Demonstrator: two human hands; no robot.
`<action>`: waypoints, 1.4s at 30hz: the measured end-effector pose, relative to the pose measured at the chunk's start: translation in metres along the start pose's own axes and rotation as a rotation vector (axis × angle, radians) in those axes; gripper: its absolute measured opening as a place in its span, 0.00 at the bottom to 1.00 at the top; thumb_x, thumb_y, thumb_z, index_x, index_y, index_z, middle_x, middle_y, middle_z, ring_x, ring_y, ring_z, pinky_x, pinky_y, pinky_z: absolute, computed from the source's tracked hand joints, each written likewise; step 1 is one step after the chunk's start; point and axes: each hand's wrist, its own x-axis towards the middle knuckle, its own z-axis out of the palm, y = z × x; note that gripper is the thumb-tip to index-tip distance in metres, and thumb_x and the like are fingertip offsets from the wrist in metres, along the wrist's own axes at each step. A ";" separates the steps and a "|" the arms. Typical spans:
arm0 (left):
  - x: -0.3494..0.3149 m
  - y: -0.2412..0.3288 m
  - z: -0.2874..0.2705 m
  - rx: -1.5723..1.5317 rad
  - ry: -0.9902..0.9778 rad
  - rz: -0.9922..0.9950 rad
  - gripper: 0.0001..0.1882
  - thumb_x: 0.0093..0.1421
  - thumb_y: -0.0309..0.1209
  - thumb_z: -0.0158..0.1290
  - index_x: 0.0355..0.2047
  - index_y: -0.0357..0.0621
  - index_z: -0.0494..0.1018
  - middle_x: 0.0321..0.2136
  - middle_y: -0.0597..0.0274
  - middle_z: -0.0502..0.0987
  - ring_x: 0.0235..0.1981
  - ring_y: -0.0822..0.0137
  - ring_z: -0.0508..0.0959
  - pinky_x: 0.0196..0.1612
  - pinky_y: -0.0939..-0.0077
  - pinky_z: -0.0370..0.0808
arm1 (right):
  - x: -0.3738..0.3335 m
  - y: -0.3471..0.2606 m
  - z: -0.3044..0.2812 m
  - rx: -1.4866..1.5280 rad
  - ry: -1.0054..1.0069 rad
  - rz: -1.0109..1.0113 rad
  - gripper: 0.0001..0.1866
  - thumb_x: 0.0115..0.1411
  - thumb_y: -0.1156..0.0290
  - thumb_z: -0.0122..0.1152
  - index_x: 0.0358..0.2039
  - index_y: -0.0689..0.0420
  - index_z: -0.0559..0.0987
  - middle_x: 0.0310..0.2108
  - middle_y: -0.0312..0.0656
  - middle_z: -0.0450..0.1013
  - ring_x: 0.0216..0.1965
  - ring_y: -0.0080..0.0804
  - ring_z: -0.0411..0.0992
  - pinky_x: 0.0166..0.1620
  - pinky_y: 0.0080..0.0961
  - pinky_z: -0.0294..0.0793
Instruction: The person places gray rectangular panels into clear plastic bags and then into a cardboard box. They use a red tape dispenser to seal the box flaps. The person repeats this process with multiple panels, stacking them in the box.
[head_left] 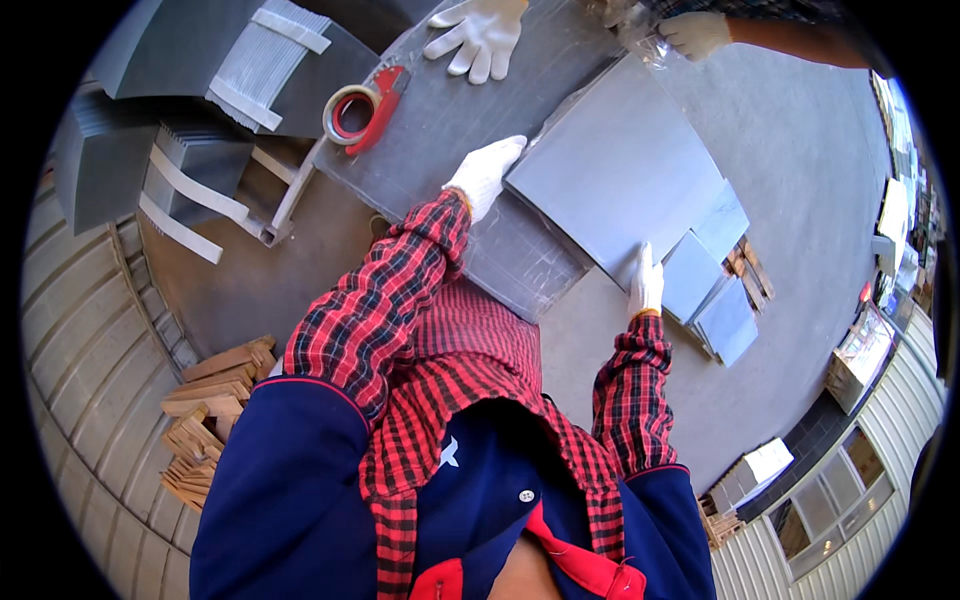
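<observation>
Table [430,120]: grey, from 11 to 12 o'clock of view centre.
Grey panel [625,160]: 1 o'clock; likely stiff, fairly heavy, slick-faced; best held by opposite edges.
Left hand [487,176]: 12 o'clock, gloved, fingers extended at the panel's left corner; cannot tell whether grasping.
Right hand [647,285]: 3 o'clock, gloved, at the near edge; grip hidden, cannot tell.

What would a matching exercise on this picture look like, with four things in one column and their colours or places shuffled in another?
1. Large panel
2. Left hand
3. Tape dispenser
4. Wooden pile

A. Red
B. At the picture's lower left
C. Flat and grey
D. White-gloved

Right pairs: 1-C, 2-D, 3-A, 4-B
</observation>
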 end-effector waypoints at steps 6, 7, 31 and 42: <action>-0.052 -0.040 0.026 -0.411 0.381 -0.137 0.28 0.69 0.35 0.48 0.69 0.47 0.59 0.67 0.59 0.64 0.67 0.61 0.63 0.69 0.61 0.54 | 0.015 -0.107 -0.018 -0.605 0.455 -0.783 0.42 0.64 0.41 0.55 0.64 0.64 0.66 0.62 0.58 0.67 0.63 0.51 0.65 0.64 0.38 0.63; -0.061 -0.040 0.033 -0.503 0.401 -0.211 0.26 0.70 0.32 0.46 0.67 0.47 0.60 0.66 0.59 0.66 0.65 0.62 0.66 0.68 0.63 0.56 | 0.019 -0.133 -0.019 -0.705 0.437 -0.926 0.41 0.65 0.41 0.55 0.64 0.63 0.66 0.62 0.58 0.67 0.64 0.52 0.65 0.65 0.39 0.63; -0.041 -0.023 0.072 -0.222 0.088 -0.374 0.66 0.51 0.51 0.68 0.68 0.20 0.34 0.62 0.33 0.63 0.64 0.50 0.67 0.65 0.69 0.65 | 0.114 -0.272 0.023 -1.027 0.193 -0.880 0.34 0.67 0.37 0.42 0.54 0.51 0.81 0.46 0.55 0.79 0.49 0.58 0.75 0.52 0.44 0.73; -0.196 0.004 -0.113 0.677 -0.221 0.086 0.36 0.67 0.57 0.47 0.65 0.44 0.65 0.64 0.52 0.68 0.66 0.52 0.66 0.69 0.63 0.59 | -0.168 -0.109 0.098 -0.432 0.252 -1.236 0.24 0.66 0.63 0.57 0.58 0.64 0.74 0.59 0.54 0.71 0.60 0.48 0.69 0.64 0.38 0.65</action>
